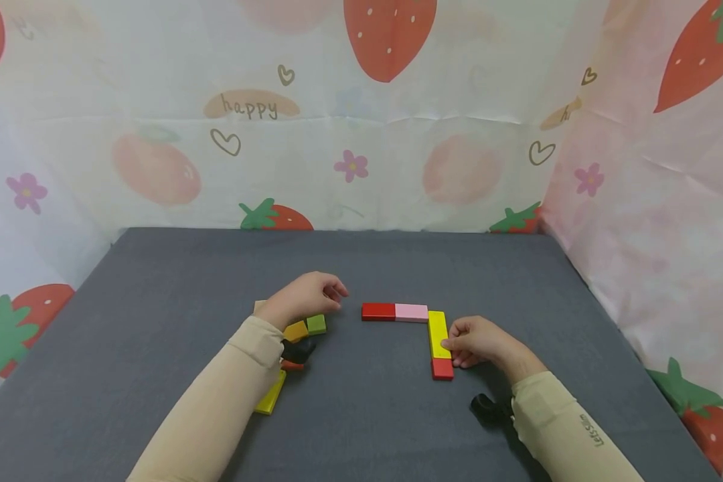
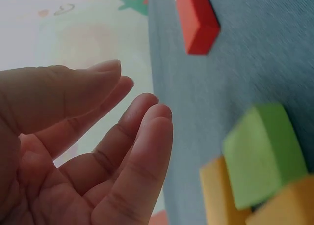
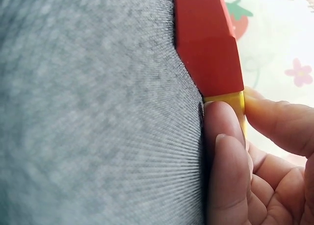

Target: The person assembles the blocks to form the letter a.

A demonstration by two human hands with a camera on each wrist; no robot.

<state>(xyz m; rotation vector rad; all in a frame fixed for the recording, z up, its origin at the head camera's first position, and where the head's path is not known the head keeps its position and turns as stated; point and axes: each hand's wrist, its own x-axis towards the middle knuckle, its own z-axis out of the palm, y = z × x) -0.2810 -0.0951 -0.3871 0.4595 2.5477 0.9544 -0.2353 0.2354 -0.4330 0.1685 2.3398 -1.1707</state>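
On the dark grey tabletop, a red block (image 1: 378, 312) and a pink block (image 1: 411, 312) lie end to end. At their right end a yellow block (image 1: 437, 329) turns toward me, with another red block (image 1: 442, 369) against its near end. My right hand (image 1: 483, 343) pinches the yellow block, thumb on its top and fingers along its right side. My left hand (image 1: 307, 294) hovers above a loose group of blocks, its fingers loosely bent around nothing. Near it are a green block (image 1: 316, 325) and an orange-yellow block (image 1: 295, 331); the left arm hides part of this group.
A yellow block (image 1: 272, 395) and an orange-red block (image 1: 293, 365) lie partly under the left forearm. Black wrist straps hang from both sleeves. A strawberry-print cloth (image 1: 391, 167) stands behind the table (image 1: 217, 261) and along its sides.
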